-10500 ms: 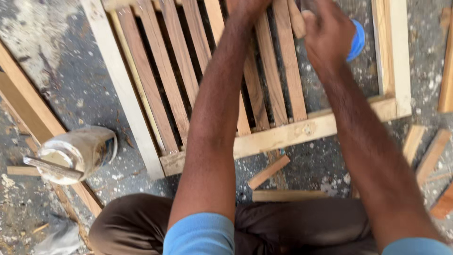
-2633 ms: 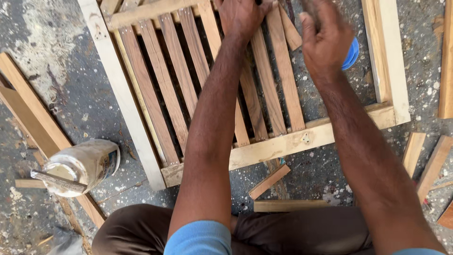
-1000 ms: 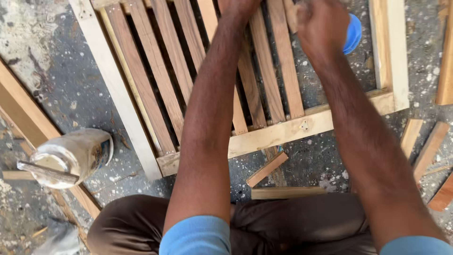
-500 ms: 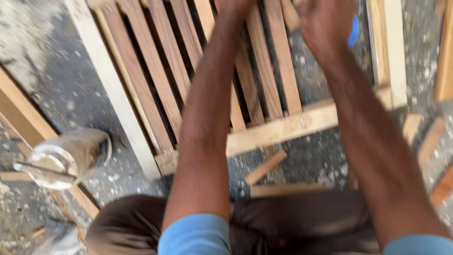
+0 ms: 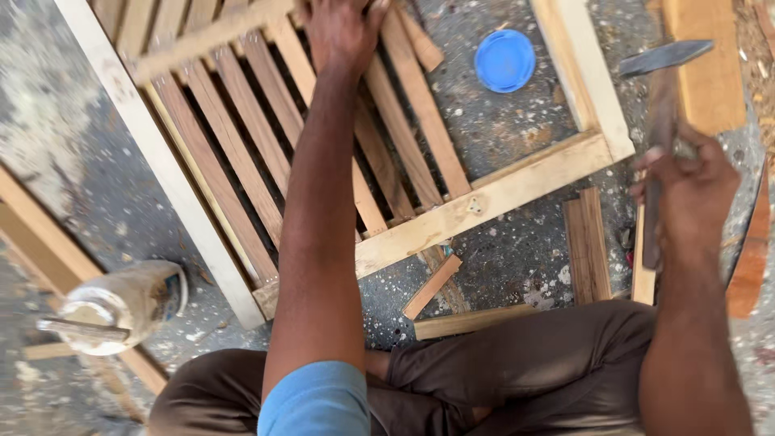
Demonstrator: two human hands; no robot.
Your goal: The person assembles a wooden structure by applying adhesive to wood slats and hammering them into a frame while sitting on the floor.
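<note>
Left hand (image 5: 343, 32) presses flat, fingers spread, on the slats (image 5: 242, 153) at twelve o'clock — pinning the frame (image 5: 492, 194) steady. Right hand (image 5: 686, 190), at three o'clock, is clenched round a hammer (image 5: 660, 97), head raised — cocked to strike.

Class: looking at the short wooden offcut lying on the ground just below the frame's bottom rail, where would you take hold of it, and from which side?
Grip the short offcut across its narrow width near the middle, coming from above. It lies flat and slanted on the ground; its upper end nears the frame's bottom rail, so the lower half is probably freer.
</note>
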